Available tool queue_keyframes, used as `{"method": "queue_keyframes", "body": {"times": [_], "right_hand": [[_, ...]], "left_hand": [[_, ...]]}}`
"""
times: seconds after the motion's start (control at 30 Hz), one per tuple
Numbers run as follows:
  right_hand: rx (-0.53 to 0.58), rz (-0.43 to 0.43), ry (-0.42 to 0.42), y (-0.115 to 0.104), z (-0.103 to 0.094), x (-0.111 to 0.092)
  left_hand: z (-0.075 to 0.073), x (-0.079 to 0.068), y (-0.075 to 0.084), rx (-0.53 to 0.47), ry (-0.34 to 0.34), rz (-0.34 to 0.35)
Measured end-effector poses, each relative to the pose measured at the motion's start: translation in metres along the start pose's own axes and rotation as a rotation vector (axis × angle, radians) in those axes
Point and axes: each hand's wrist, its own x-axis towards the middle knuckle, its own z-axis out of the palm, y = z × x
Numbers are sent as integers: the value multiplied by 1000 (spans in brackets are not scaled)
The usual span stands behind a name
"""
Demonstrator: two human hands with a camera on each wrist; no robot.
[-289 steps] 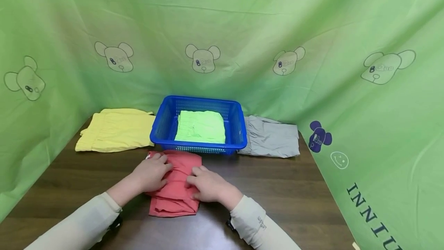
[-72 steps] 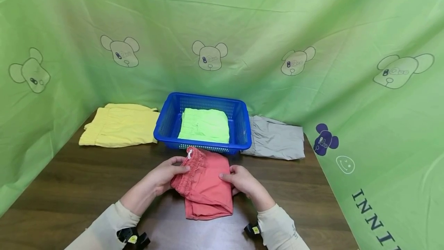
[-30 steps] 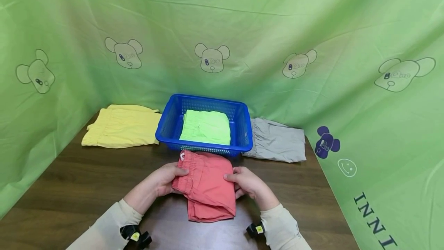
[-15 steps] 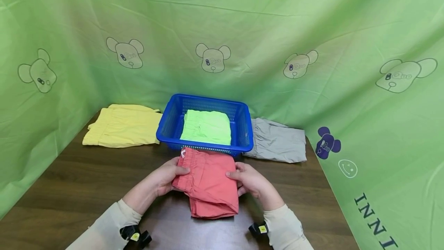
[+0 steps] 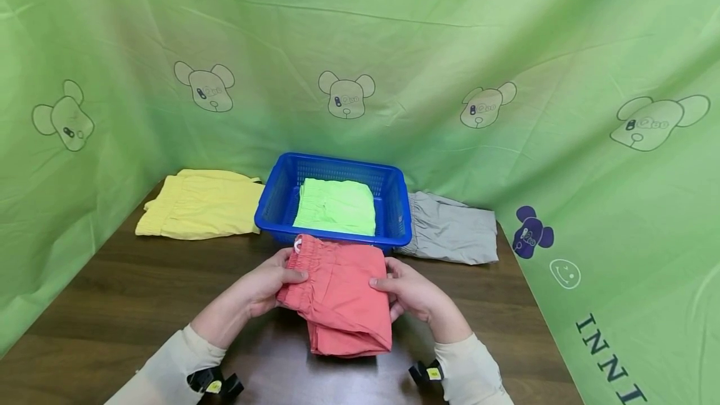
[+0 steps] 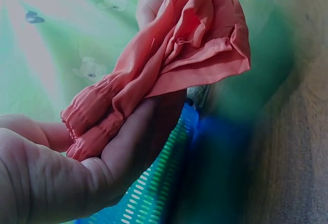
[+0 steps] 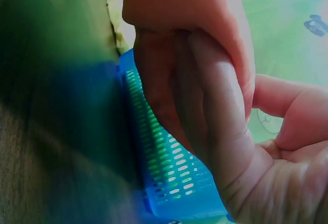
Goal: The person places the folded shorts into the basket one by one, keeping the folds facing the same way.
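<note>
A folded pair of coral-red shorts (image 5: 345, 292) is held up between both hands, in front of the blue basket (image 5: 332, 232). My left hand (image 5: 264, 284) grips the gathered waistband side, thumb on top and fingers underneath. On the opposite edge my right hand (image 5: 413, 292) pinches the folded cloth, its thumb on the upper face. From the left wrist view the shorts (image 6: 179, 55) show their layered folds from below, clear of the table. In the right wrist view the fingers (image 7: 220, 90) lie under the cloth. Folded neon-green shorts (image 5: 335, 207) lie inside the basket.
Yellow folded shorts (image 5: 205, 205) lie on the table left of the basket, grey ones (image 5: 452, 227) to its right. A green printed curtain (image 5: 349, 30) encloses the back and sides of the brown wooden table (image 5: 140, 305).
The red shorts lay on the table under both hands at first. Since then they have been folded smaller, gripped at both sides and lifted, lately rising slightly toward the basket.
</note>
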Motion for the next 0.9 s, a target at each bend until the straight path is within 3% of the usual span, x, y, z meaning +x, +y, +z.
{"method": "queue_keyframes", "body": {"times": [0.67,0.9], "right_hand": [[51,-82,-84,-17,0,-18],[47,-133,-93,-23,1,-22]], "left_hand": [[10,-25,22,25,-23,6],[11,-33,31,48,-41,53]]}}
